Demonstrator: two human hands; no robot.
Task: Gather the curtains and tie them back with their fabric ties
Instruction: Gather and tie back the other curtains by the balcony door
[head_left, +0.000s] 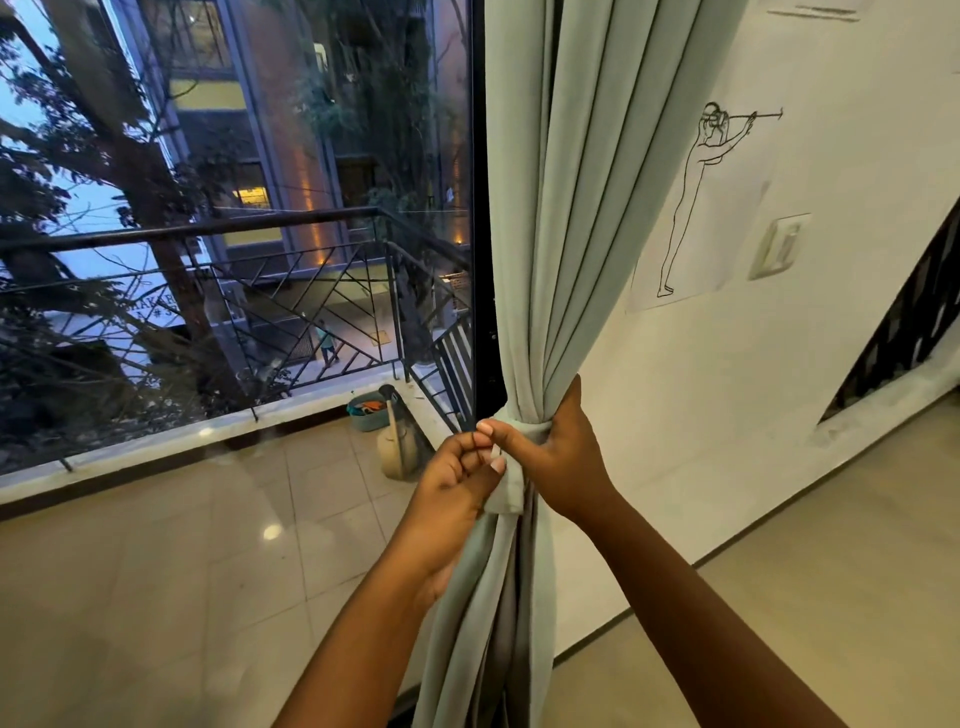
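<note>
Pale green cloth made the curtain (566, 218), bunched tight beside the dark window frame (478, 208). A fabric tie (524, 428) of the same green went round the bunch, and its short end hung down. The left hand (457, 478) had curled fingers that pinched that hanging end. The right hand (561, 452) gripped the bunch at the tie, with its thumb up along the folds.

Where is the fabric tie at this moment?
In the head view, the tie is wrapped around the gathered curtain right of centre, beside the window frame. The left hand pinches its hanging end; the right hand grips the bundle at the tie.
</note>
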